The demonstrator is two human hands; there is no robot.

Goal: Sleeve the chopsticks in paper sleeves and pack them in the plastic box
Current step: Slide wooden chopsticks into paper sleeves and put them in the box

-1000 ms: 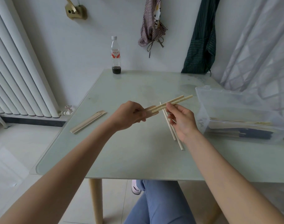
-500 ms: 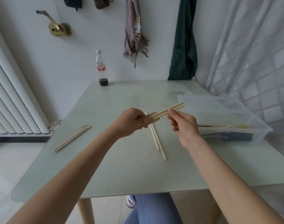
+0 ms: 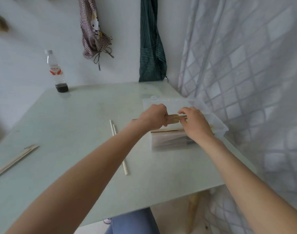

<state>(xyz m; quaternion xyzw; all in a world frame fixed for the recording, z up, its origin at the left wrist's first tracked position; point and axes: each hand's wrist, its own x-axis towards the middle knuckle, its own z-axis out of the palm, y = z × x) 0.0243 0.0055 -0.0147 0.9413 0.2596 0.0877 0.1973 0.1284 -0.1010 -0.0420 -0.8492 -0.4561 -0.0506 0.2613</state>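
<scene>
Right of centre, the sleeved chopsticks (image 3: pixel 174 118) sit above the open plastic box (image 3: pixel 217 123), gripped in the curled left hand (image 3: pixel 152 118) and pinched at the other end by the right hand (image 3: pixel 194 123). Two bare chopsticks (image 3: pixel 118 146) lie mid-table; another paper sleeve (image 3: pixel 14 160) rests at lower left, a bottle (image 3: pixel 57 72) upper left.

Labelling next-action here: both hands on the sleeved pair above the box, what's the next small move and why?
Probably lower the sleeved pair into the plastic box and let go. The left hand grips it, the right hand pinches its other end, and it sits above the open box holding packed sleeves.
</scene>
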